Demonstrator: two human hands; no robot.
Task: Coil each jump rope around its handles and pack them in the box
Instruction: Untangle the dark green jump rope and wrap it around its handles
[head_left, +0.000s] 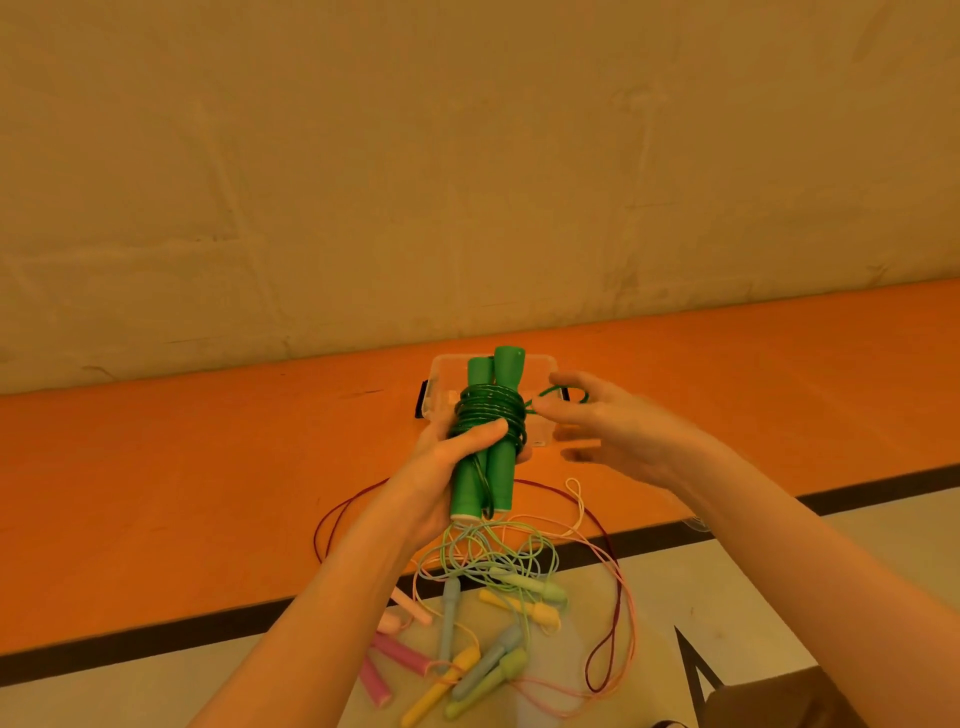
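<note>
Two green handles (488, 441) sit side by side, upright, in the person's left hand (441, 467), fingers and thumb wrapped around the pair just under the band of green rope (491, 413) that's coiled round their middle. So this looks like the tail end of the coiling step for this rope: most of it is on, and only a short loop (563, 395) sticks out to the right. The right hand (602, 421) is up beside the bundle with that loop caught around its fingertips; fingers look loosely curled but it's a bit blurry, so how tight the hold is can't really be told. Next move is probably to wind or tuck that last bit so the coil doesn't spring loose, then drop the bundle in the clear box (441, 384), which sits right behind the bundle on the orange floor (208, 467). Whether the box has anything in it can't be seen, the bundle blocks it. Below the hands there's a messy heap of pastel ropes (488, 561) with pink, yellow, blue and pale green handles, all tangled together, plus a dark red rope (615, 571) looping around the outside. That tangle is the real hassle, it'll need picking apart before any of them can be coiled.
</note>
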